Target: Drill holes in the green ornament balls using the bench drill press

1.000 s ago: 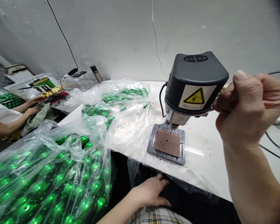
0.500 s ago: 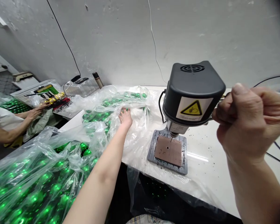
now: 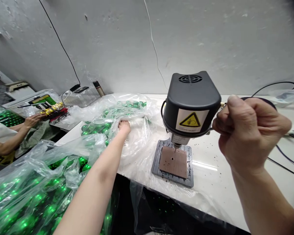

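My right hand [image 3: 247,130] is closed round the feed handle at the side of a small black drill press [image 3: 192,94]; the fingers hide most of the handle. Beneath the drill bit lies a brown board [image 3: 173,168] with a dark hole, resting on the grey slotted base [image 3: 189,181]. My left hand [image 3: 124,126] reaches into the opening of a clear plastic bag [image 3: 137,143] on the table. Its fingers are curled, and what they hold, if anything, is hidden. Shiny green balls [image 3: 96,128] lie in the bag just left of it.
A larger clear bag of green balls [image 3: 26,209] fills the lower left. At the far left, a co-worker's hands [image 3: 33,120] are by gold balls [image 3: 52,109]. A bottle [image 3: 98,88] and a clear box [image 3: 82,97] stand by the wall. Dark shavings dot the white table [image 3: 210,182].
My left hand has gone from spread fingers to curled ones in the bag. My right hand keeps its hold on the handle. The whole view has shifted slightly.
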`<state>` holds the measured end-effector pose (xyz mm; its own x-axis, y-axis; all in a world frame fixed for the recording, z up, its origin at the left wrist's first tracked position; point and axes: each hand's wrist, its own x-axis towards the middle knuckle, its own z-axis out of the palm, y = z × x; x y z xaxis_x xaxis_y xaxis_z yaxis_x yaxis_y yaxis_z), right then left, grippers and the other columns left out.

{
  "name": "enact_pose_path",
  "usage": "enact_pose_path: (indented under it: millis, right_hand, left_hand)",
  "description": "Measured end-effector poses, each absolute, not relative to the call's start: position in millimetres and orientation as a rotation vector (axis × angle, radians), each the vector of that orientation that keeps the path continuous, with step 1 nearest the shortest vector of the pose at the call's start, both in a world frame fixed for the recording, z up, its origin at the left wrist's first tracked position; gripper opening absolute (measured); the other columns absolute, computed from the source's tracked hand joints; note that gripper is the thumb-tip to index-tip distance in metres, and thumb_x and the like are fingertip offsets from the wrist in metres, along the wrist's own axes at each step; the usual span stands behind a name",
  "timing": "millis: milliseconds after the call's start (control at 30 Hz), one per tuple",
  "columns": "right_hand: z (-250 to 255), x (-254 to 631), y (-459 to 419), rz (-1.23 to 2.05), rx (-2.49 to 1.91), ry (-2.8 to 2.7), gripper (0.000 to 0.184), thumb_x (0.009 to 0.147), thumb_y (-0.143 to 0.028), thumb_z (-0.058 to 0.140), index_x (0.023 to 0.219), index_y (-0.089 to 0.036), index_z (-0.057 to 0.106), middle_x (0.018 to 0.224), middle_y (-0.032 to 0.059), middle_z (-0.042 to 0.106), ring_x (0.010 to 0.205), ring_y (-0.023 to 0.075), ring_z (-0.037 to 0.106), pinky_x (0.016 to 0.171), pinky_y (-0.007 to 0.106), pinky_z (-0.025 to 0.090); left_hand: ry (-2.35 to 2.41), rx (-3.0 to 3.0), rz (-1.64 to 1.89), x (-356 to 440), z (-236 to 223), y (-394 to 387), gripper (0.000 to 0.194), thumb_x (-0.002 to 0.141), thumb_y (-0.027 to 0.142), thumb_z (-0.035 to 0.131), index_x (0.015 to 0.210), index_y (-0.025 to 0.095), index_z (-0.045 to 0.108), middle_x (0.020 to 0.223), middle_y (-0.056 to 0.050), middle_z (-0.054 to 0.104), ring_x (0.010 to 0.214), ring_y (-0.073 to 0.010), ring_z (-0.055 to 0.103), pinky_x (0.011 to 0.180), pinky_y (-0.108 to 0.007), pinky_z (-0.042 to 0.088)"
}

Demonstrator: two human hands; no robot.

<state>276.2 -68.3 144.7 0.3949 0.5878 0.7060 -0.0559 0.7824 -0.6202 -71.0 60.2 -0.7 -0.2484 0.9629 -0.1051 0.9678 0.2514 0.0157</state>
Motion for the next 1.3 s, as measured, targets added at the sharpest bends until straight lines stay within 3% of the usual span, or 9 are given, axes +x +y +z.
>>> enact_pose_path:
  millis: [167,300,467,633,800,900,1067,1200,1300]
  right_hand:
    - [144.9,276.3,-69.1,0.444,-0.581,-1.089,0.041,0.083,-0.025,0.069,0.050,-0.019,0.045,0.047,-0.0045,0.044,0.037,0.0069,0.034,0.031,0.029,0.023]
    - [144.4,277.8,-68.4,0.456,-0.548,-1.096,0.041,0.083,-0.026,0.068,0.051,-0.019,0.044,0.047,-0.0046,0.044,0.036,0.0070,0.034,0.031,0.028,0.022]
    - [142.6,277.1,-65.3,0.452,-0.517,-1.094,0.041,0.084,-0.026,0.068,0.051,-0.019,0.044,0.046,-0.0052,0.043,0.036,0.0062,0.035,0.033,0.027,0.022]
    - [141.7,276.6,-64.7,0.436,-0.507,-1.109,0.043,0.086,-0.029,0.068,0.051,-0.020,0.042,0.046,-0.0050,0.040,0.039,0.0069,0.032,0.037,0.028,0.020]
    - [141.5,277.3,-65.0,0.438,-0.530,-1.142,0.046,0.088,-0.034,0.066,0.054,-0.021,0.038,0.049,-0.0048,0.036,0.042,0.0071,0.030,0.042,0.029,0.021]
    - [141.1,277.0,-64.0,0.421,-0.567,-1.147,0.047,0.090,-0.035,0.064,0.056,-0.021,0.035,0.050,-0.0047,0.035,0.044,0.0068,0.029,0.044,0.029,0.023]
    - [141.7,276.3,-63.6,0.437,-0.493,-1.132,0.048,0.089,-0.033,0.066,0.055,-0.021,0.034,0.050,-0.0052,0.032,0.044,0.0062,0.026,0.045,0.029,0.018]
    - [142.8,276.0,-64.8,0.430,-0.522,-1.142,0.047,0.090,-0.032,0.064,0.056,-0.022,0.033,0.051,-0.0055,0.030,0.045,0.0068,0.026,0.045,0.029,0.021]
    - [144.5,276.2,-62.3,0.387,-0.592,-1.163,0.047,0.092,-0.034,0.061,0.058,-0.022,0.030,0.053,-0.0059,0.030,0.046,0.0065,0.026,0.045,0.027,0.024]
  left_hand:
    - [2.180,1.921,-0.105,-68.3,27.8,50.9,0.043,0.068,0.024,0.083,0.107,0.010,0.070,0.115,-0.017,0.069,0.108,-0.0331,0.063,0.089,-0.035,0.047]
    - [1.918,1.953,0.048,-64.7,59.2,18.8,0.041,0.073,0.039,0.078,0.105,0.015,0.072,0.100,-0.009,0.073,0.091,-0.0259,0.066,0.075,-0.030,0.047]
    - [1.380,1.581,0.678,-35.8,84.6,-38.2,0.051,0.075,0.039,0.079,0.119,0.016,0.066,0.109,-0.011,0.072,0.092,-0.0233,0.068,0.081,-0.034,0.052]
    - [0.980,1.004,0.964,7.1,65.6,-73.6,0.051,0.080,0.030,0.076,0.127,0.020,0.058,0.113,-0.009,0.070,0.089,-0.0216,0.071,0.089,-0.043,0.057]
    - [0.884,0.678,1.013,36.9,30.3,-81.0,0.040,0.074,0.035,0.081,0.106,0.016,0.065,0.100,-0.007,0.071,0.077,-0.0148,0.067,0.070,-0.026,0.055]
    - [1.025,0.687,1.060,50.7,17.3,-83.6,0.042,0.069,0.029,0.085,0.103,0.016,0.064,0.092,-0.004,0.069,0.070,-0.0109,0.063,0.062,-0.022,0.050]
    - [1.119,0.759,1.107,62.2,8.2,-96.0,0.039,0.068,0.029,0.082,0.099,0.014,0.062,0.095,-0.006,0.068,0.082,-0.0174,0.066,0.076,-0.035,0.056]
    - [1.180,0.949,1.039,64.5,-0.2,-107.0,0.050,0.068,0.027,0.081,0.114,0.015,0.064,0.106,-0.007,0.069,0.091,-0.0170,0.064,0.077,-0.029,0.051]
    - [1.177,1.045,0.988,66.1,-9.0,-108.4,0.065,0.072,0.032,0.079,0.132,0.018,0.055,0.116,-0.009,0.069,0.100,-0.0184,0.064,0.077,-0.028,0.048]
